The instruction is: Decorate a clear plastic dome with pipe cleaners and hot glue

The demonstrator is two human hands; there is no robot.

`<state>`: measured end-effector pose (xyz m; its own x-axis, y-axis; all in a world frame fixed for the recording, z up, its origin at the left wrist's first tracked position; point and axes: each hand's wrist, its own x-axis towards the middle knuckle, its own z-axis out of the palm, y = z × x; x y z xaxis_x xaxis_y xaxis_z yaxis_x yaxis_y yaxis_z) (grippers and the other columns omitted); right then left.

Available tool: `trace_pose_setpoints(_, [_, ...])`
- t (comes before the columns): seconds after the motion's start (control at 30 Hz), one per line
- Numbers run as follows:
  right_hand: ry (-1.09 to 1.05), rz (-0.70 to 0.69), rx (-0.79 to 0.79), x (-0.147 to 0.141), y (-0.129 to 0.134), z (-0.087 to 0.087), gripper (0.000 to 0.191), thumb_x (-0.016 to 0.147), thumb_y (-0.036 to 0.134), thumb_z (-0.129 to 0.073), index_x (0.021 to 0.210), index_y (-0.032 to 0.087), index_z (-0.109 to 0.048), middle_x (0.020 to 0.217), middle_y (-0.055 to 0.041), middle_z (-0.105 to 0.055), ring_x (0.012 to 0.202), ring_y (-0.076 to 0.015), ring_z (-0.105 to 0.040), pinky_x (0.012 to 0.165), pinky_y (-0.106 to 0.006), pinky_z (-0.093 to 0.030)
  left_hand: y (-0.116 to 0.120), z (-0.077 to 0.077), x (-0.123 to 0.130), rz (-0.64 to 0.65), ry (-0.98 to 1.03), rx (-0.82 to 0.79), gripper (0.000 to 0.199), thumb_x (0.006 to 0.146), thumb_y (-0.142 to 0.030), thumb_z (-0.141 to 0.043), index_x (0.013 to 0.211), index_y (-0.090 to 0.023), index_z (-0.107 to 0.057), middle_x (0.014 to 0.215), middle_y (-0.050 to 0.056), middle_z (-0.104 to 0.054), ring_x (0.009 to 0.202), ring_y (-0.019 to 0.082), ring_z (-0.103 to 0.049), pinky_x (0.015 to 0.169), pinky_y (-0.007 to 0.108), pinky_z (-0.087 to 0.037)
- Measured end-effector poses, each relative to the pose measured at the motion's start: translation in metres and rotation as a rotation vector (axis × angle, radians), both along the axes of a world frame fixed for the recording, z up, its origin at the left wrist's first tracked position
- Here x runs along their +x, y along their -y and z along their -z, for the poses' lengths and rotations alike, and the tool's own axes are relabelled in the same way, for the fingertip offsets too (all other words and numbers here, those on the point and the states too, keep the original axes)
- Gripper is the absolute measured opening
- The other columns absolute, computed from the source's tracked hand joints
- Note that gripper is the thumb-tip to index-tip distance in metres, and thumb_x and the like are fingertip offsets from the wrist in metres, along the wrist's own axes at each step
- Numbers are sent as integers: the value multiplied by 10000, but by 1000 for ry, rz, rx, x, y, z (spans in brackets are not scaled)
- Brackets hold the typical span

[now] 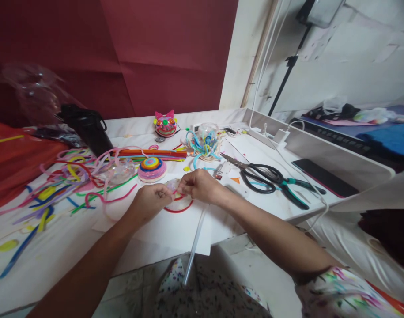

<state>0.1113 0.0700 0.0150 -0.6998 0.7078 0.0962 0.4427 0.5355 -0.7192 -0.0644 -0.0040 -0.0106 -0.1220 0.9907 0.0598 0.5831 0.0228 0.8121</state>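
Over a white sheet of paper [175, 240], both hands meet at a small clear round piece [171, 184] with red pipe cleaner [179, 210] curved along its near side. My left hand [152, 201] is closed, thumb and fingertips pinching a short pink-red pipe cleaner [175, 193]. From the other side, my right hand [200, 185] pinches at the same strand, its fingertips almost touching the left ones. The fingers partly hide the clear piece. Just behind the left hand sits a dome [152, 170] wrapped in rainbow rings. A long translucent stick [194, 249] juts over the table edge below the right hand.
Loose pipe cleaners [72, 172] cover the left side, near a black bottle [85, 128]. A pink cat-faced ornament [165, 123] stands at the back. Blue and white strands [205, 145] lie behind my hands. Black scissors [258, 174], pliers [292, 192] and a phone [324, 176] are at right.
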Motion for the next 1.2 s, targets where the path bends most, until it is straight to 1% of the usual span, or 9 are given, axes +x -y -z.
trace_pose_setpoints(0.1, [-34,31,31,6,0,8,109,776,81,-629,782,135,-724,609,22,-621,557,-82,-508,569,-199,-347,0,1,0,-16,-7,-24,208,622,-364,-625,644,-162,-667,542,-29,-571,542,133,-485,523,232,-340])
trace_pose_setpoints(0.17, [-70,38,85,10,2,14,123,769,68,-630,803,145,-721,666,13,-649,592,-90,-516,587,-203,-350,-1,2,0,-23,-25,-32,231,619,-386,-614,652,-164,-670,546,-28,-577,549,138,-498,527,234,-345])
trace_pose_setpoints(0.27, [-125,-23,204,13,4,22,195,765,28,-616,884,142,-720,776,-18,-674,649,-106,-535,627,-217,-372,-1,2,0,-40,-76,-36,241,623,-392,-594,662,-167,-669,549,-31,-580,552,139,-503,524,235,-338])
trace_pose_setpoints(0.4, [-137,-125,351,14,1,28,330,766,-19,-575,1004,164,-712,846,-36,-652,708,-126,-553,663,-235,-387,-2,3,0,-43,-101,-43,223,623,-378,-579,653,-170,-655,535,-41,-550,537,131,-484,510,234,-320])
trace_pose_setpoints(0.53, [-106,-177,452,13,-3,32,308,829,32,-547,1024,204,-711,847,-31,-632,761,-143,-571,660,-242,-380,-2,4,0,-23,-82,-49,214,633,-380,-595,661,-175,-646,547,-43,-549,544,129,-484,509,230,-328])
trace_pose_setpoints(0.8, [0,-192,541,13,1,30,247,901,105,-551,1065,209,-703,865,-41,-632,780,-139,-580,639,-235,-365,0,5,2,-31,-117,-17,164,660,-350,-593,652,-189,-622,523,-54,-525,520,120,-469,487,222,-311])
trace_pose_setpoints(1.07, [128,-186,615,13,3,26,200,929,159,-540,987,223,-721,862,-39,-631,740,-136,-565,575,-241,-305,2,5,2,-35,-149,16,153,671,-344,-602,646,-194,-587,530,-57,-516,525,122,-479,496,224,-334])
trace_pose_setpoints(1.13, [168,-185,633,14,5,25,198,930,169,-542,992,230,-720,867,-38,-631,730,-138,-558,554,-248,-281,3,4,2,-21,-172,56,138,680,-329,-609,669,-198,-569,520,-72,-493,507,113,-466,494,220,-331])
trace_pose_setpoints(1.2, [196,-179,644,14,6,24,203,930,174,-543,1017,238,-715,869,-36,-631,715,-137,-549,540,-253,-261,3,3,0,21,-207,100,118,698,-301,-611,753,-205,-570,520,-91,-476,490,105,-454,498,216,-331])
